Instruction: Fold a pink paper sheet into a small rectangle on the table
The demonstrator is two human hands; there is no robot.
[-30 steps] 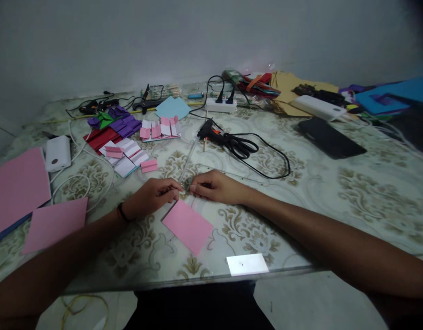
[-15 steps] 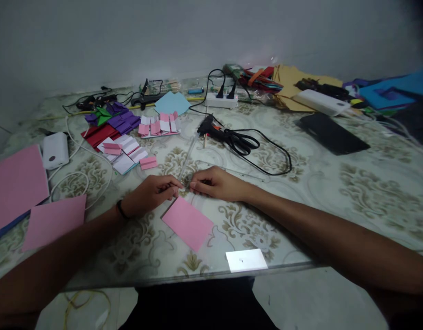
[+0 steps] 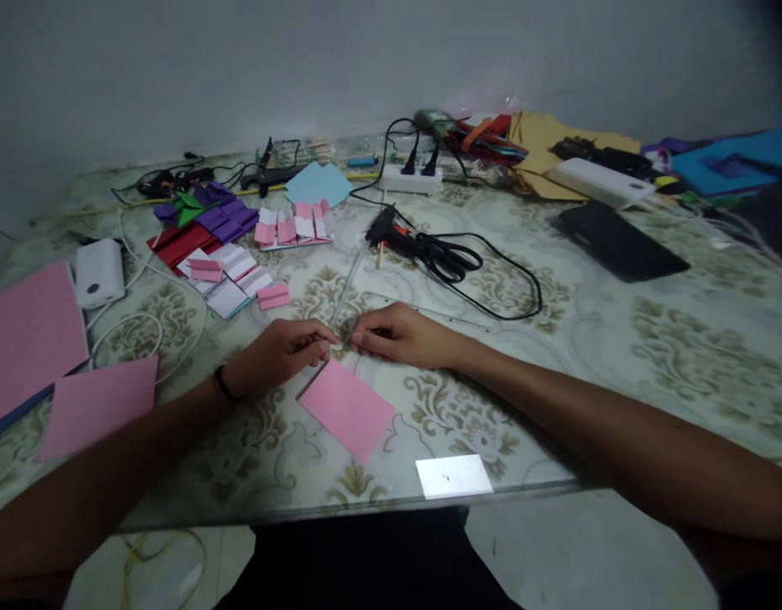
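Observation:
My left hand, with a dark band at the wrist, rests on the table with its fingers curled and thumb and fingertips close together. Opposite it, my right hand is bent in a similar pinch, its fingertips a small gap from the left ones. Whatever either pinch may hold is too small or hidden to name. A thin translucent stick runs from the left fingertips towards the black glue gun. Just below the hands lies a pink paper rectangle, its upper corner close to my left thumb.
Folded pink and white paper pieces, purple folded paper and a white power strip lie farther back. Pink sheets and a white power bank are left. A black phone lies right; a white card is near the edge.
The camera view has shifted very slightly. Both hands keep the same pose and place by the pink paper.

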